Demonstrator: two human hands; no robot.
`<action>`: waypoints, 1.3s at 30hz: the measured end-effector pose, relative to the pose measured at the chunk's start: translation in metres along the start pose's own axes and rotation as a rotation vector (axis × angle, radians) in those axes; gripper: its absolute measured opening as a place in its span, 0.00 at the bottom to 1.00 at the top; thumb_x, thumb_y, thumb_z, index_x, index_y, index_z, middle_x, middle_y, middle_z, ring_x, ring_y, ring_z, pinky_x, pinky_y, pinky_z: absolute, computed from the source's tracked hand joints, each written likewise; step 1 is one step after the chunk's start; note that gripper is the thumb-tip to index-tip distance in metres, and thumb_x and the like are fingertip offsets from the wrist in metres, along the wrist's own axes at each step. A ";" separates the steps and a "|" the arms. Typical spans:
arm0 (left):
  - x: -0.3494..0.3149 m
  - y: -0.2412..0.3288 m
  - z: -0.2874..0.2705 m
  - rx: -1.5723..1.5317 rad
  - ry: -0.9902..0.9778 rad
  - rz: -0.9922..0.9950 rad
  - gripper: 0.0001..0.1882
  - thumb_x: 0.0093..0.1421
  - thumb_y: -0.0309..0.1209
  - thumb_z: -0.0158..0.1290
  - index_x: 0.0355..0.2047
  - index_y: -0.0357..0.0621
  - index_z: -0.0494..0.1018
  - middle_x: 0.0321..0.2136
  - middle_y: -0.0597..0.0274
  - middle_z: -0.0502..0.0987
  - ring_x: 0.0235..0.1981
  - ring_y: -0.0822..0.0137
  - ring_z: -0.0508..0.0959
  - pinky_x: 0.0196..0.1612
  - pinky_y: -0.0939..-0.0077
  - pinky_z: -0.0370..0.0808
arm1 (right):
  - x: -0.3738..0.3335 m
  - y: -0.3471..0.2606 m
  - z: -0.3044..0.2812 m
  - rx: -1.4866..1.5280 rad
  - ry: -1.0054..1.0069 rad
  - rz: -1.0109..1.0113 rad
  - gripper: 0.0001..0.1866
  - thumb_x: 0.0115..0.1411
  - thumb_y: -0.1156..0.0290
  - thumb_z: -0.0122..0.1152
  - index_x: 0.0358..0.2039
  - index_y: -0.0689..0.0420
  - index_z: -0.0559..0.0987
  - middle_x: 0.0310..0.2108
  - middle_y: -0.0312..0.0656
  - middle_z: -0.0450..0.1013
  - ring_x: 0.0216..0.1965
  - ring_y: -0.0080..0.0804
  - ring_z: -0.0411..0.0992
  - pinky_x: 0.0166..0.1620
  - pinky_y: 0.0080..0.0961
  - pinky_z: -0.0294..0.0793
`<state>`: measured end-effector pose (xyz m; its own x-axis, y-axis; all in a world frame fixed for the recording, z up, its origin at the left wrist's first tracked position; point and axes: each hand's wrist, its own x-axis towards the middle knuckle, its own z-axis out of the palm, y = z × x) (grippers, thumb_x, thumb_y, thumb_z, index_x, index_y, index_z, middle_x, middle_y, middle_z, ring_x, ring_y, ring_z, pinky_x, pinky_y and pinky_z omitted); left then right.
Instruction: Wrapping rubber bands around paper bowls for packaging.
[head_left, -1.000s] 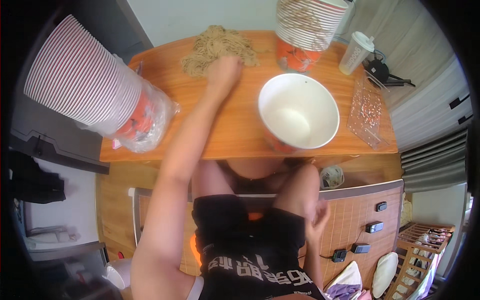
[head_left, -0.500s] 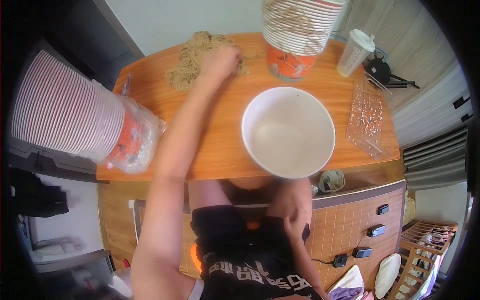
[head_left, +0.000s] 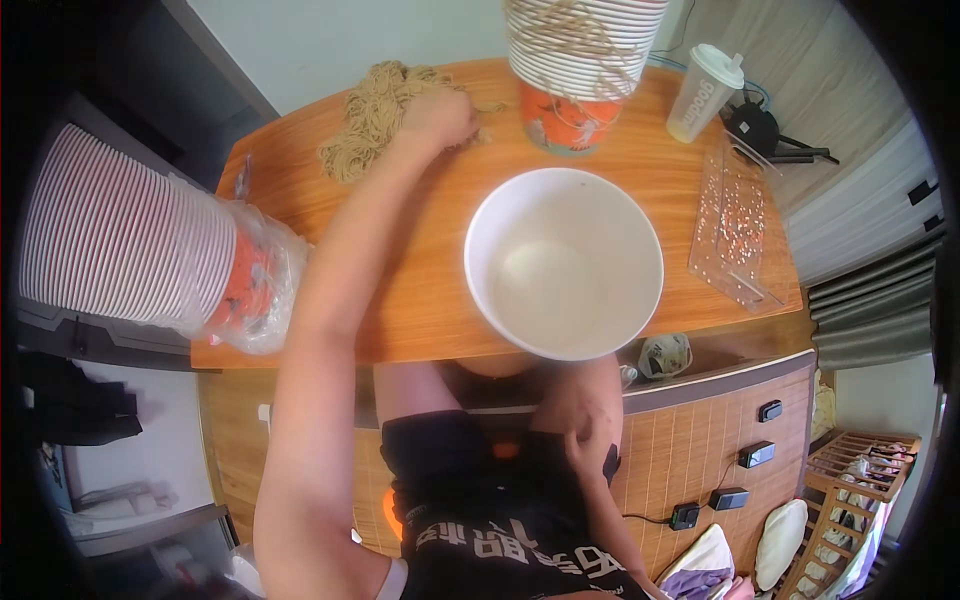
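On the far left of the wooden table lies a loose pile of beige twine [head_left: 368,125]. My left hand [head_left: 440,118] reaches over the right side of this pile, its fingers curled down into the strands; the fingertips are hidden. In front of me, close to the near edge, a large white paper bucket [head_left: 545,275] stands with its open mouth up and nothing inside. My right hand [head_left: 593,440] rests on my right thigh below the table, fingers loosely laid and holding nothing.
At the back stands a stack of buckets [head_left: 575,75] with twine strands draped over it. A second stack [head_left: 130,240], partly bagged in plastic, leans at the left edge. A lidded cup [head_left: 705,92], a black object [head_left: 755,128] and a clear tray with small bits [head_left: 728,225] sit right.
The view has shifted slightly, so the table's things sit a little further left. My left hand stays on the twine, its fingers tucked lower; my right hand remains on the thigh.
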<state>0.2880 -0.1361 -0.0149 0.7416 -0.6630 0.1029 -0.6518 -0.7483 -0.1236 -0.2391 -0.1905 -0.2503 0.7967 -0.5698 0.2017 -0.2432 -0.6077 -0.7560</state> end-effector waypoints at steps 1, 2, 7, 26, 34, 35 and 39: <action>0.001 0.000 0.001 -0.075 -0.008 -0.043 0.13 0.59 0.43 0.58 0.36 0.52 0.85 0.34 0.53 0.84 0.38 0.52 0.84 0.42 0.55 0.81 | -0.001 0.003 0.001 0.000 0.001 0.000 0.24 0.52 0.73 0.66 0.51 0.61 0.76 0.49 0.51 0.76 0.50 0.51 0.73 0.56 0.39 0.67; 0.002 0.001 0.002 -0.074 -0.007 -0.042 0.13 0.59 0.43 0.58 0.36 0.52 0.85 0.34 0.53 0.84 0.38 0.52 0.84 0.42 0.55 0.81 | -0.003 0.006 0.002 0.002 0.009 0.000 0.24 0.52 0.73 0.66 0.51 0.60 0.76 0.49 0.51 0.76 0.50 0.51 0.73 0.56 0.39 0.67; 0.003 0.001 0.015 -0.163 0.096 -0.125 0.14 0.60 0.45 0.56 0.36 0.53 0.85 0.31 0.54 0.84 0.36 0.52 0.84 0.41 0.56 0.80 | -0.003 0.005 0.000 -0.003 -0.004 0.000 0.23 0.52 0.73 0.66 0.50 0.60 0.76 0.49 0.50 0.76 0.50 0.50 0.73 0.56 0.38 0.68; -0.056 -0.042 -0.097 -1.330 0.582 -0.177 0.15 0.65 0.38 0.54 0.43 0.39 0.79 0.35 0.70 0.78 0.38 0.74 0.73 0.43 0.79 0.69 | -0.012 0.000 0.003 0.048 0.023 -0.060 0.23 0.53 0.74 0.66 0.51 0.61 0.75 0.47 0.51 0.76 0.50 0.51 0.73 0.56 0.38 0.70; -0.066 -0.110 -0.181 -1.238 0.977 -0.015 0.12 0.64 0.34 0.54 0.40 0.35 0.77 0.35 0.63 0.80 0.39 0.72 0.76 0.46 0.77 0.71 | -0.026 -0.008 0.007 0.101 0.046 -0.122 0.23 0.53 0.75 0.66 0.51 0.61 0.76 0.47 0.51 0.76 0.51 0.50 0.73 0.56 0.38 0.70; -0.069 -0.112 -0.192 -1.236 0.990 -0.006 0.12 0.64 0.34 0.54 0.40 0.35 0.77 0.35 0.63 0.80 0.39 0.72 0.76 0.46 0.77 0.71 | -0.028 -0.010 0.006 0.153 0.041 -0.089 0.23 0.53 0.76 0.66 0.51 0.61 0.75 0.48 0.51 0.75 0.51 0.49 0.73 0.56 0.37 0.70; -0.104 -0.103 -0.248 -1.115 1.099 -0.015 0.11 0.68 0.35 0.52 0.35 0.39 0.75 0.30 0.67 0.75 0.34 0.75 0.72 0.42 0.78 0.69 | -0.035 -0.019 0.002 0.313 0.043 -0.038 0.21 0.56 0.78 0.64 0.51 0.61 0.75 0.48 0.49 0.75 0.52 0.45 0.73 0.56 0.33 0.71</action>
<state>0.2382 0.0039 0.2319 0.5977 0.0244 0.8013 -0.7989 -0.0651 0.5979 -0.2610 -0.1581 -0.2448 0.7762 -0.5769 0.2545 -0.0266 -0.4332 -0.9009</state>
